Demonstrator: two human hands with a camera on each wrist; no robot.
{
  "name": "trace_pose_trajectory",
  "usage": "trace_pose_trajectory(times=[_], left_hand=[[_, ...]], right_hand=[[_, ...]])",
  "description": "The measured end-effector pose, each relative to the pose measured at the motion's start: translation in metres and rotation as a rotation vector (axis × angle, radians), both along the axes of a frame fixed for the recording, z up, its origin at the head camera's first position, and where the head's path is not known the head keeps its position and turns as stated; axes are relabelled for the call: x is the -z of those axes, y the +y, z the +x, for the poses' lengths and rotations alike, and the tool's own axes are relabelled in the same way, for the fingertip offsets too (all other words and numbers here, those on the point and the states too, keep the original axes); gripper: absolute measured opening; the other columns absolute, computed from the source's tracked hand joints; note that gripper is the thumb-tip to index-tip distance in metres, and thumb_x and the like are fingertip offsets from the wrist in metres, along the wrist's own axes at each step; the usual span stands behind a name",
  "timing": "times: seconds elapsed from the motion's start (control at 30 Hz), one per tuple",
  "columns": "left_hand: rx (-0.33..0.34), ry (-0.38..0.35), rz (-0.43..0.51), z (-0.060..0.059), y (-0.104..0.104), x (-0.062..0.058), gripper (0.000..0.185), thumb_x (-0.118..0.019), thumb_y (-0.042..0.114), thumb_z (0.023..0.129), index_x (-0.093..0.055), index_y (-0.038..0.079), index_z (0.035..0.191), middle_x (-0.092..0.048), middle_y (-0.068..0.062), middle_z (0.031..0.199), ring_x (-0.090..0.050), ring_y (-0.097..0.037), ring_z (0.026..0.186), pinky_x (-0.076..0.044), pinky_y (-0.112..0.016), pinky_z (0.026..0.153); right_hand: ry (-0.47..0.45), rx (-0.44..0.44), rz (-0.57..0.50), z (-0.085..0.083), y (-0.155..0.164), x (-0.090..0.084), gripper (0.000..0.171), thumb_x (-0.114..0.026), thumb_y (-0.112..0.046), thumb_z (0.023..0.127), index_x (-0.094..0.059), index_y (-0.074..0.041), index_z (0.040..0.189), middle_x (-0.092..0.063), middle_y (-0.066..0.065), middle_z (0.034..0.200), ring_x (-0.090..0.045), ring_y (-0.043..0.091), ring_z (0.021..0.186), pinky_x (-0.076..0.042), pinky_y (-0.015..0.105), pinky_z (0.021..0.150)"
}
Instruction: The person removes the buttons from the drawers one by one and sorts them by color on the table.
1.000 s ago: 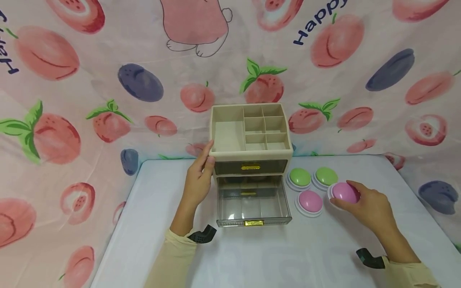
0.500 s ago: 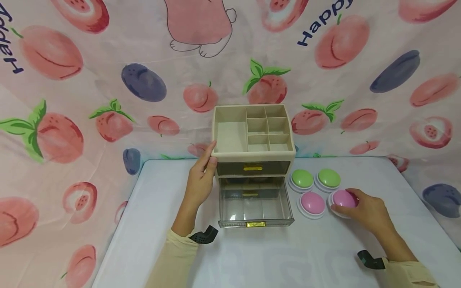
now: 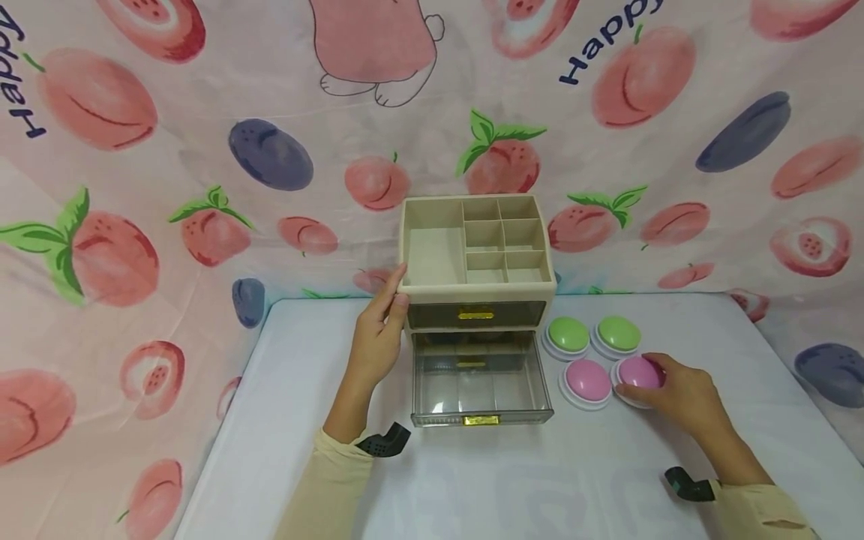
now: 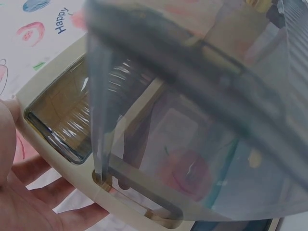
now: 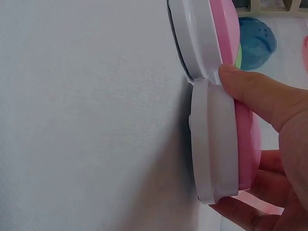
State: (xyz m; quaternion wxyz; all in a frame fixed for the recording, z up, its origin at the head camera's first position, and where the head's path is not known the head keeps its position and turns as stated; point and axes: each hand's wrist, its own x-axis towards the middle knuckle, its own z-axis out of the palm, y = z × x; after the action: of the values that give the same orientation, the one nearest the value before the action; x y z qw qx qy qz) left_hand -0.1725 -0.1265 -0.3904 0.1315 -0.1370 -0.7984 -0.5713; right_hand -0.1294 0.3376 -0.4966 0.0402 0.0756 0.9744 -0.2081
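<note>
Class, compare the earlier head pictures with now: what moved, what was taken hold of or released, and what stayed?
The right-hand pink dome moved left toward the other pink dome, until their white bases appear to meet. The right grip held it throughout; nothing was let go. The green domes, open drawer and left grip against the organizer stayed put.

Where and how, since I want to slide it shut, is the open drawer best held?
Probably pinched by its gold handle, coming from the near side: the handle sits mid-front on the drawer, whose front faces the person.
</note>
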Motion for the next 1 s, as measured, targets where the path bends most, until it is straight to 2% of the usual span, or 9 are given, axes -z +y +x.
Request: trace_pose_trajectory(times=[0.13, 0.3, 0.4, 0.53, 0.67, 0.77, 0.9, 1.0], left_hand=[[0.001, -0.007, -0.002, 0.0005, -0.0001, -0.0002, 0.047, -0.048, 0.016, 0.109, -0.043, 0.017, 0.157, -0.046, -0.013, 0.157, -0.052, -0.029, 0.131, -0.042, -0.051, 0.112], [-0.008, -0.019, 0.001, 0.0019, 0.0002, -0.0012, 0.047, -0.048, 0.016, 0.109, -0.044, 0.018, 0.157, -0.052, -0.018, 0.148, -0.055, -0.032, 0.12, -0.045, -0.052, 0.106], [-0.007, -0.014, -0.001, 0.002, 0.0004, -0.0022, 0.047, -0.048, 0.016, 0.109, -0.043, 0.017, 0.157, -0.052, -0.018, 0.148, -0.054, -0.031, 0.121, -0.045, -0.052, 0.106], [-0.003, -0.006, -0.003, 0.0015, 0.0006, -0.0031, 0.048, -0.048, 0.015, 0.109, -0.043, 0.016, 0.157, -0.046, -0.013, 0.157, -0.052, -0.03, 0.13, -0.042, -0.052, 0.112], [-0.005, -0.012, -0.002, 0.0018, 0.0006, -0.0027, 0.048, -0.048, 0.015, 0.109, -0.043, 0.017, 0.157, -0.049, -0.016, 0.153, -0.054, -0.03, 0.126, -0.044, -0.051, 0.108], [-0.009, -0.014, -0.005, 0.002, 0.0005, -0.0019, 0.048, -0.048, 0.014, 0.109, -0.044, 0.017, 0.156, -0.058, -0.022, 0.13, -0.057, -0.03, 0.109, -0.048, -0.045, 0.096], [-0.016, -0.001, -0.011, 0.0012, 0.0004, -0.0008, 0.047, -0.049, 0.015, 0.109, -0.045, 0.018, 0.156, -0.053, -0.02, 0.098, -0.053, -0.025, 0.086, -0.044, -0.033, 0.079], [-0.022, 0.004, -0.015, 0.0006, 0.0004, 0.0, 0.047, -0.05, 0.016, 0.109, -0.046, 0.018, 0.156, -0.051, -0.017, 0.092, -0.051, -0.022, 0.081, -0.042, -0.029, 0.076]], right_hand=[[-0.02, 0.002, 0.0, -0.0013, 0.0004, 0.0025, 0.107, -0.077, -0.073, 0.075, -0.049, 0.006, 0.14, -0.056, 0.038, 0.129, -0.055, 0.053, 0.109, -0.055, 0.062, 0.084], [-0.025, -0.004, 0.005, -0.0019, 0.0002, 0.0025, 0.109, -0.076, -0.075, 0.073, -0.049, 0.006, 0.14, -0.057, 0.038, 0.128, -0.055, 0.052, 0.108, -0.056, 0.061, 0.082], [-0.032, -0.004, 0.008, -0.0023, 0.0005, 0.002, 0.11, -0.076, -0.075, 0.073, -0.048, 0.007, 0.14, -0.056, 0.038, 0.129, -0.054, 0.053, 0.108, -0.056, 0.061, 0.082], [-0.034, -0.011, 0.013, -0.003, 0.001, 0.0006, 0.109, -0.077, -0.074, 0.074, -0.048, 0.007, 0.14, -0.056, 0.039, 0.129, -0.054, 0.053, 0.108, -0.056, 0.061, 0.082], [-0.037, -0.022, 0.007, -0.0031, 0.0022, 0.0002, 0.108, -0.077, -0.074, 0.074, -0.049, 0.007, 0.14, -0.056, 0.039, 0.129, -0.055, 0.053, 0.108, -0.055, 0.061, 0.082], [-0.039, -0.027, 0.002, -0.0024, 0.0029, 0.0012, 0.107, -0.076, -0.074, 0.075, -0.048, 0.006, 0.141, -0.056, 0.039, 0.129, -0.055, 0.053, 0.108, -0.055, 0.062, 0.082], [-0.028, -0.027, -0.002, -0.0022, 0.0029, 0.004, 0.107, -0.075, -0.074, 0.076, -0.048, 0.006, 0.141, -0.055, 0.039, 0.131, -0.055, 0.053, 0.109, -0.055, 0.063, 0.084], [-0.024, -0.022, -0.005, -0.0019, 0.0027, 0.0054, 0.109, -0.075, -0.075, 0.076, -0.047, 0.006, 0.142, -0.055, 0.039, 0.132, -0.055, 0.053, 0.111, -0.054, 0.064, 0.086]])
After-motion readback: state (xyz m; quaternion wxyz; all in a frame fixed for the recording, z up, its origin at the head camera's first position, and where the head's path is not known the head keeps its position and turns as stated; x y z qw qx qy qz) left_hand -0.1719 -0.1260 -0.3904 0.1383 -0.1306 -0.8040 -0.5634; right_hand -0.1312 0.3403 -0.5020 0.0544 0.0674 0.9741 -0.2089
